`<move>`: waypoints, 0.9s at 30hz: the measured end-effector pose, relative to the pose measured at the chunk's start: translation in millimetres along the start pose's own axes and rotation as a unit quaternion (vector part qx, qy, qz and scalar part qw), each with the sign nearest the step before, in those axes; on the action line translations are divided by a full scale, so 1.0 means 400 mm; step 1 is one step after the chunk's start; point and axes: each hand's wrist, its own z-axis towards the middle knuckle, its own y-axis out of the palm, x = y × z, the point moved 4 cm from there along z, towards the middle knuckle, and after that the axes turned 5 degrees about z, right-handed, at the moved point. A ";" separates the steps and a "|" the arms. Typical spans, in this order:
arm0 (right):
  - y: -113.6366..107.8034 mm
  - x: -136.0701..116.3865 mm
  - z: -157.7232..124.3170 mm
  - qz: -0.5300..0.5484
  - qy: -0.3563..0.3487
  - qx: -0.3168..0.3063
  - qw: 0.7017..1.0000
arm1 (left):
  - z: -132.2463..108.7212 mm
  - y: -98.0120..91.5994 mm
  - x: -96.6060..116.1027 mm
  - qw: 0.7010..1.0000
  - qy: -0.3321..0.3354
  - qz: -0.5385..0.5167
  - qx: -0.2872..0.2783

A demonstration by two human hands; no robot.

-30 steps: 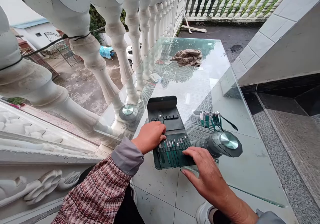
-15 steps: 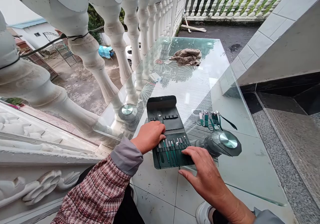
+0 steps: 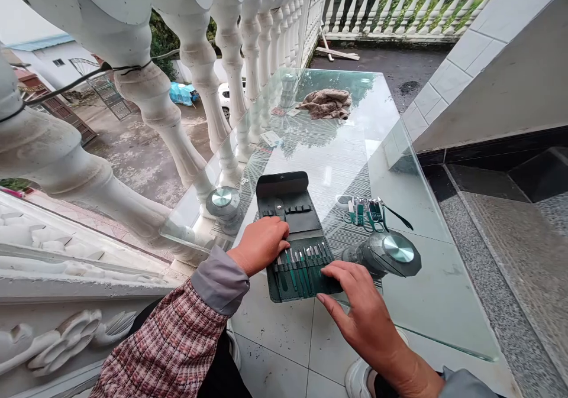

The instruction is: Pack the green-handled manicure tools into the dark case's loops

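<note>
A black leather folding case (image 3: 284, 186) lies open on a glass tabletop (image 3: 341, 149), holding rows of green-handled manicure tools (image 3: 302, 271) in its lower flap. My left hand (image 3: 260, 244) rests on the case with its fingers loosely together, just above the tool row. My right hand (image 3: 361, 309) touches the case's lower right corner with its fingertips, thumb spread below. Neither hand grips anything. A loose bunch of green-handled clippers and tweezers (image 3: 368, 214) lies on the glass to the right of the case.
A round metal table fitting (image 3: 386, 255) stands close to my right hand, with another (image 3: 222, 201) left of the case. A folded brown cloth (image 3: 326, 103) and a small card (image 3: 271, 139) lie farther along the glass. A white stone balustrade (image 3: 195, 73) runs along the left.
The whole view has drifted slightly as my head moves. My hands stay on the case, and the case and tools show no clear movement of their own.
</note>
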 end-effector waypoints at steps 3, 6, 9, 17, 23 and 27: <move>-0.042 0.037 0.006 -0.046 -0.015 0.050 0.998 | 0.001 0.004 -0.003 1.000 -0.002 0.001 -0.001; -0.098 0.106 0.007 -0.160 0.010 0.090 0.983 | 0.001 0.006 -0.005 1.000 -0.002 0.002 0.002; -0.129 0.169 -0.005 -0.241 0.054 0.076 0.966 | 0.001 0.006 -0.005 1.000 0.003 0.007 0.009; -0.112 0.201 -0.024 -0.258 0.091 0.021 0.961 | -0.001 -0.003 0.002 1.000 -0.002 0.009 0.003; -0.091 0.195 -0.013 -0.270 0.089 -0.028 0.958 | -0.001 0.001 0.002 1.000 0.000 0.001 0.010; -0.090 0.176 0.000 -0.217 0.093 0.016 0.972 | -0.004 -0.007 0.003 1.000 -0.002 -0.020 0.024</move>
